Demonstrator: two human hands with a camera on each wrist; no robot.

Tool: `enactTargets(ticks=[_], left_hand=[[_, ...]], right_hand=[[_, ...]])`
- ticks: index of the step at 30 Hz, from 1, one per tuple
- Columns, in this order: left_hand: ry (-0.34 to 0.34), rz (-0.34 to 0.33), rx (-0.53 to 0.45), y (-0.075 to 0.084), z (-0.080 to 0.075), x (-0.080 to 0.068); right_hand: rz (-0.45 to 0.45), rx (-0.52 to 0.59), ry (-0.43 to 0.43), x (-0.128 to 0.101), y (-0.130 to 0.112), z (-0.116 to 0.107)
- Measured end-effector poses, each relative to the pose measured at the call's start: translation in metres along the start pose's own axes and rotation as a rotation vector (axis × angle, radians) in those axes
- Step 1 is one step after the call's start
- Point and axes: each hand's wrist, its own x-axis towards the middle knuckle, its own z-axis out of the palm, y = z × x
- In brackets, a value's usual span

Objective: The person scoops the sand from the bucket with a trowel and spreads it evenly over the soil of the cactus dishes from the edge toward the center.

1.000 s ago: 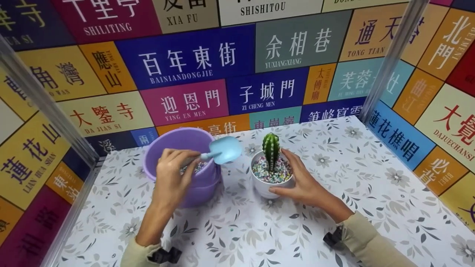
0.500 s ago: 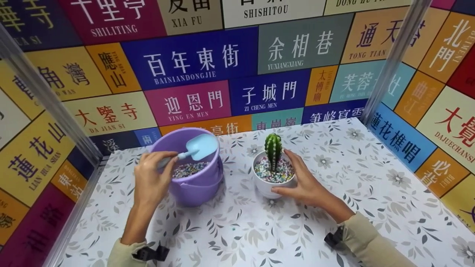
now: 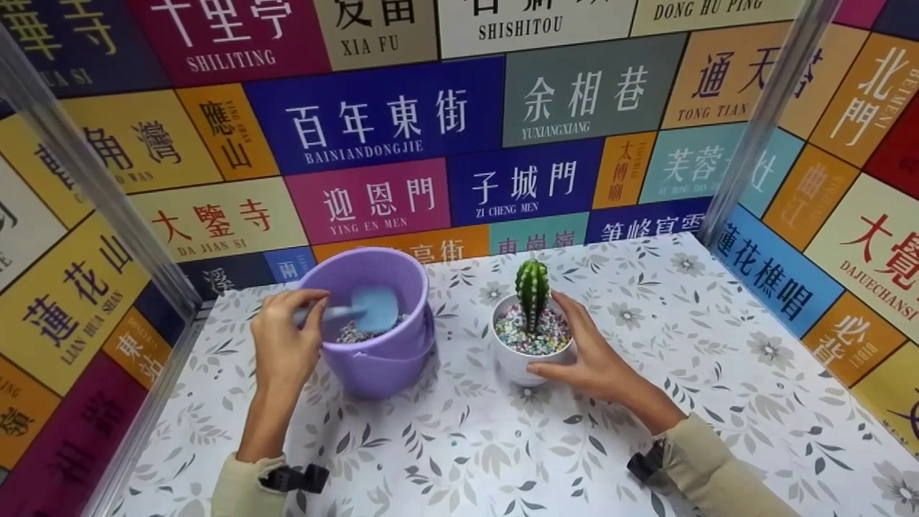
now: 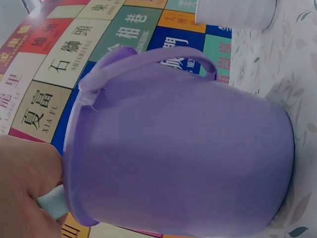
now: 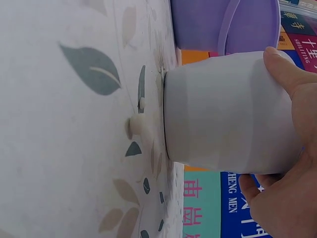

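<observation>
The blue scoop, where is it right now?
In the head view, the blue scoop dips inside the purple bucket, left of the cactus pot, gripped by the left hand.

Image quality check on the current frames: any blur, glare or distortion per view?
Head view: even light, sharp, soft shadow beside the purple bucket, wall lines bent toward the edges. Left wrist view: rotated, bucket fills the frame, left hand soft at the corner. Right wrist view: also rotated, white pot sharp, table washed out, right hand cropped.

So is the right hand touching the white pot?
Touching. The right wrist view shows the right hand wrapped round the white pot, thumb and fingers pressed on its wall; the head view agrees.
</observation>
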Motion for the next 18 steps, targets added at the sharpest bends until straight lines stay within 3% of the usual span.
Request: enactTargets(ticks=[9, 18], left_hand=[[0.004, 0.007, -0.024, 0.000, 0.004, 0.003], [-0.053, 0.082, 0.059, 0.009, 0.007, 0.011]], right_hand=[[0.011, -0.005, -0.003, 0.000, 0.002, -0.002], [0.026, -0.053, -0.029, 0.002, -0.005, -0.013]])
